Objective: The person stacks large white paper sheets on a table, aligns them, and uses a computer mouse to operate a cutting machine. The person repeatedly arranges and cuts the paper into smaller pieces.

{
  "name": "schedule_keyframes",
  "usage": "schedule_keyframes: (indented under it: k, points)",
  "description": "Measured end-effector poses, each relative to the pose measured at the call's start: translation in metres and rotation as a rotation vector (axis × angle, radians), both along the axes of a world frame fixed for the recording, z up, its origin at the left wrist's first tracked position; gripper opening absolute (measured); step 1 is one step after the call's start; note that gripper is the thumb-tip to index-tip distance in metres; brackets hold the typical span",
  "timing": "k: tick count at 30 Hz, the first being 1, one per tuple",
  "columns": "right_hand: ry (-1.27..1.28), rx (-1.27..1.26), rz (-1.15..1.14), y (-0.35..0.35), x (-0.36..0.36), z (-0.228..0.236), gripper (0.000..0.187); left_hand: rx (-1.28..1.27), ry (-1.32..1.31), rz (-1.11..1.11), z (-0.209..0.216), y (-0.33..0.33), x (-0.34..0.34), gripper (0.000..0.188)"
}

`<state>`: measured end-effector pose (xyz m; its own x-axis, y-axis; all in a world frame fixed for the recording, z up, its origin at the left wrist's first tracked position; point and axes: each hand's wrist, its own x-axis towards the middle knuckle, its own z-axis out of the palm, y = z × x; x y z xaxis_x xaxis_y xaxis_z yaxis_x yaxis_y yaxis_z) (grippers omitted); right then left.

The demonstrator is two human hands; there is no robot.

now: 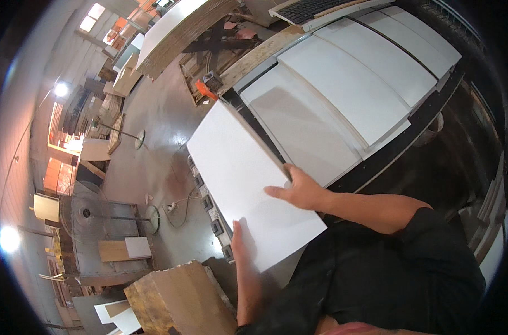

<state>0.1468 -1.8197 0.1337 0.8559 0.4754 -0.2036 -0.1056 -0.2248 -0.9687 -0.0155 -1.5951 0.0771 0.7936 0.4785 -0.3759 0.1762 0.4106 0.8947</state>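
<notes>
A white rectangular panel (234, 162) is held in front of me, tilted, by its two long edges. My right hand (301, 191) is closed on its right edge, thumb flat on the white face and fingers going under. On the opposite edge, near the panel's lower end, my left hand (240, 243) grips with the thumb side showing; its other fingers are hidden beneath. The panel's far end reaches toward an orange part (205, 89) on the machine. To the right, several similar white panels (343, 72) lie partly overlapping on a black machine bed (396, 146).
A keyboard (312, 8) sits beyond the panels. A row of rollers (216, 226) runs left of my panel. Below left stands a wooden block or stack (181, 298). A large stack of boards (170, 47), a floor fan (86, 213) and a cable (181, 209) lie farther left.
</notes>
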Motion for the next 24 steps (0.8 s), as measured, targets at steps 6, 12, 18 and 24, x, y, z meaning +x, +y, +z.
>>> schedule_keyframes:
  k: [6, 12, 18, 24]
  points:
    - [-0.039, -0.010, -0.075, -0.069, 0.047, 0.014, 0.099, -0.016, 0.028, -0.127, 0.004, -0.044, 0.078, 0.054]
    - [-0.007, -0.207, -0.105, -0.103, 0.082, 0.032, 0.096, 0.062, 0.084, -0.182, -0.006, -0.072, 0.134, 0.057]
    - [-0.950, -0.076, -0.267, -0.210, 0.111, 0.085, 0.080, 0.129, 0.277, -0.248, 0.002, -0.091, 0.136, 0.059]
    - [-0.581, -0.709, -0.575, -0.355, 0.256, 0.053, 0.100, 0.038, -0.254, -0.360, -0.007, -0.054, 0.169, 0.080]
